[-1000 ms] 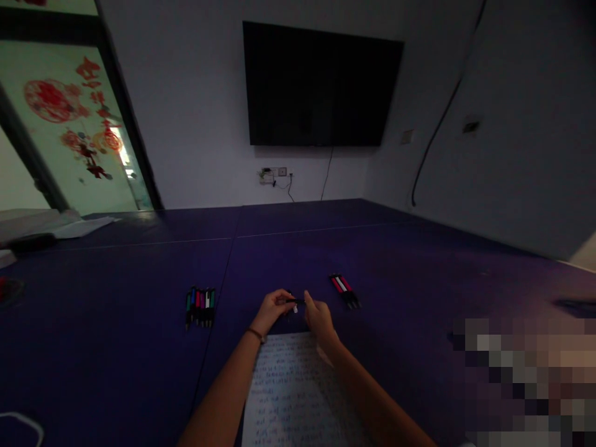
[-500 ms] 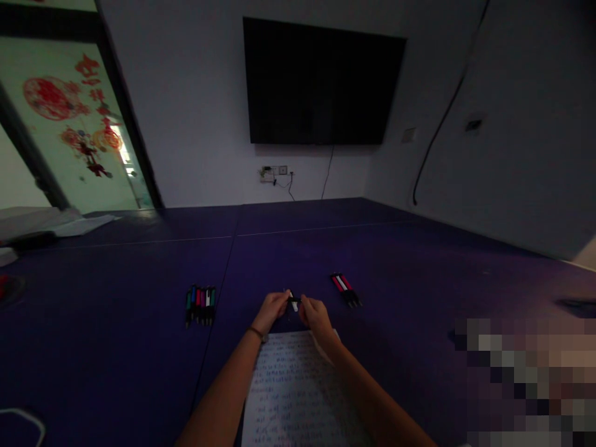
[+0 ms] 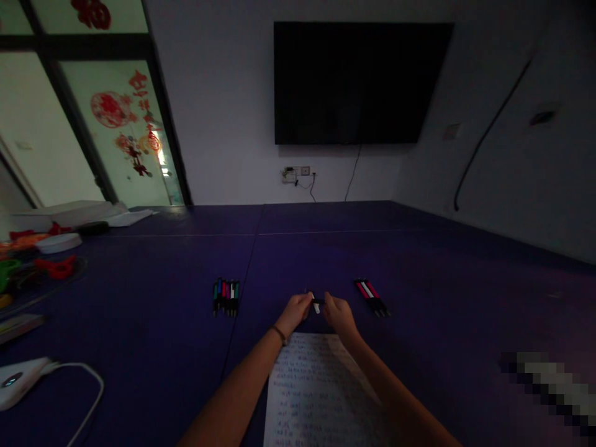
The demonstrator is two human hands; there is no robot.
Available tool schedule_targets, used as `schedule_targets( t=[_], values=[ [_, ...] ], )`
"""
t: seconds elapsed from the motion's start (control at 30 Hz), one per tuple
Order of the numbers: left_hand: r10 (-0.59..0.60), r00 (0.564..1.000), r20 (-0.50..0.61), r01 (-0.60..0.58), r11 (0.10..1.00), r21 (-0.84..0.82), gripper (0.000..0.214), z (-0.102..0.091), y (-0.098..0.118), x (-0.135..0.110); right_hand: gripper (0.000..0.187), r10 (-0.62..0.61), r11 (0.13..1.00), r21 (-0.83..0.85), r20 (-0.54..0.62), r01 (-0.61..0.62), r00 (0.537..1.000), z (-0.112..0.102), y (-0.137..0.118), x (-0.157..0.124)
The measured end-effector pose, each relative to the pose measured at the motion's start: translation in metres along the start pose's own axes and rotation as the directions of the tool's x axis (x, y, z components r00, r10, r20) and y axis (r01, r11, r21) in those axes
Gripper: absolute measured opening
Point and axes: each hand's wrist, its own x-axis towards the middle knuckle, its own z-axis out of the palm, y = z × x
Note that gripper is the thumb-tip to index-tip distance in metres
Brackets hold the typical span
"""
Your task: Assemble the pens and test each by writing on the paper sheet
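Note:
My left hand (image 3: 297, 310) and my right hand (image 3: 341, 315) meet above the purple tabletop, just beyond a handwritten sheet of paper (image 3: 316, 385). Between their pinched fingers runs a short black pen part (image 3: 318, 301), one end in each hand. Just below it shows a small white piece (image 3: 317, 308), which I cannot make out clearly. Left of my hands lies a row of several pens (image 3: 226, 297) with coloured barrels. To the right, a second group of pens (image 3: 372, 297), pink and white with black grips, lies slanted.
A white device (image 3: 21, 380) with a cable sits at the near left. Behind it are a red-handled object (image 3: 58, 267), a white round item (image 3: 59, 243) and papers (image 3: 125, 217). A dark television (image 3: 358, 84) hangs on the far wall. A blurred patch covers the lower right.
The view has turned left, so everything sits further right and more of the left side shows. My hands keep their hold on the black pen part.

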Motion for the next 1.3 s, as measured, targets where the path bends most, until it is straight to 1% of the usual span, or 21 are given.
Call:
schedule_targets(
  t=[0.07, 0.1, 0.17, 0.23, 0.3, 0.37, 0.43, 0.5, 0.63, 0.73, 0.8, 0.93, 1.0, 1.07, 1.13, 1.2, 1.23, 1.27, 1.3],
  values=[
    [-0.036, 0.999, -0.040, 0.032, 0.996, -0.081, 0.049, -0.004, 0.001, -0.006, 0.046, -0.093, 0.994, -0.060, 0.057, 0.097, 0.994, 0.003, -0.005, 0.001],
    [-0.036, 0.998, -0.057, 0.030, 0.994, -0.107, 0.049, -0.008, 0.002, -0.009, 0.045, -0.146, 0.986, -0.067, 0.094, 0.152, 0.985, 0.006, -0.007, 0.001],
    [-0.008, 0.996, -0.092, -0.005, 0.991, -0.134, 0.048, -0.015, 0.003, -0.013, 0.040, -0.224, 0.974, -0.009, 0.151, 0.228, 0.963, 0.011, -0.008, 0.000],
    [0.028, 0.992, -0.119, -0.046, 0.988, -0.150, 0.046, -0.022, 0.003, -0.015, 0.036, -0.242, 0.969, 0.091, 0.170, 0.229, 0.955, 0.015, -0.006, -0.002],
    [0.049, 0.990, -0.129, -0.069, 0.986, -0.153, 0.044, -0.026, 0.003, -0.016, 0.039, -0.174, 0.977, 0.155, 0.176, 0.148, 0.969, 0.018, -0.003, -0.003],
    [0.053, 0.992, -0.114, -0.069, 0.988, -0.139, 0.041, -0.027, 0.003, -0.017, 0.044, -0.048, 0.987, 0.161, 0.195, 0.016, 0.980, 0.018, 0.000, -0.005],
    [0.049, 0.994, -0.095, -0.060, 0.991, -0.117, 0.038, -0.027, 0.003, -0.018, 0.050, 0.058, 0.985, 0.145, 0.212, -0.091, 0.975, 0.015, 0.000, -0.006],
    [0.050, 0.995, -0.081, -0.057, 0.994, -0.095, 0.035, -0.026, 0.004, -0.020, 0.051, 0.098, 0.977, 0.161, 0.234, -0.138, 0.967, 0.011, -0.002, -0.007],
    [0.058, 0.995, -0.079, -0.062, 0.997, -0.051, 0.031, -0.024, 0.005, -0.023, 0.045, 0.077, 0.950, 0.273, 0.273, -0.154, 0.959, 0.005, -0.008, -0.008],
    [0.050, 0.996, -0.072, -0.052, 0.999, -0.016, 0.030, -0.023, 0.007, -0.024, 0.046, 0.114, 0.952, 0.249, 0.256, -0.180, 0.960, 0.004, -0.008, -0.007],
    [0.047, 0.996, -0.073, -0.047, 0.999, 0.004, 0.030, -0.023, 0.008, -0.024, 0.044, 0.115, 0.956, 0.238, 0.236, -0.172, 0.965, 0.004, -0.007, -0.007],
    [0.056, 0.993, -0.101, -0.054, 0.998, 0.027, 0.032, -0.022, 0.008, -0.025, 0.040, 0.058, 0.918, 0.373, 0.207, -0.133, 0.977, 0.005, -0.008, -0.007],
    [0.056, 0.993, -0.101, -0.052, 0.998, 0.040, 0.033, -0.023, 0.006, -0.024, 0.040, 0.097, 0.905, 0.389, 0.211, -0.175, 0.973, 0.005, -0.009, -0.008],
    [0.048, 0.993, -0.111, -0.043, 0.998, 0.046, 0.034, -0.024, 0.005, -0.023, 0.038, 0.143, 0.912, 0.350, 0.218, -0.214, 0.965, 0.003, -0.009, -0.007],
    [0.038, 0.987, -0.158, -0.033, 0.999, 0.032, 0.037, -0.025, 0.003, -0.022, 0.036, 0.138, 0.916, 0.350, 0.183, -0.196, 0.973, 0.000, -0.007, -0.004],
    [0.033, 0.978, -0.206, -0.032, 0.999, 0.008, 0.039, -0.025, 0.002, -0.021, 0.035, 0.107, 0.892, 0.431, 0.095, -0.138, 0.990, -0.002, -0.006, -0.001],
    [0.032, 0.978, -0.205, -0.032, 0.999, 0.004, 0.040, -0.025, 0.001, -0.020, 0.035, 0.109, 0.871, 0.476, 0.061, -0.125, 0.992, -0.003, -0.005, 0.000],
    [0.032, 0.982, -0.186, -0.030, 0.999, 0.011, 0.041, -0.025, 0.002, -0.021, 0.035, 0.124, 0.850, 0.509, 0.055, -0.135, 0.991, -0.003, -0.004, 0.001],
    [0.033, 0.988, -0.153, -0.029, 0.999, 0.027, 0.041, -0.025, 0.002, -0.021, 0.034, 0.145, 0.837, 0.521, 0.083, -0.167, 0.986, -0.003, -0.004, 0.001]
  ],
)
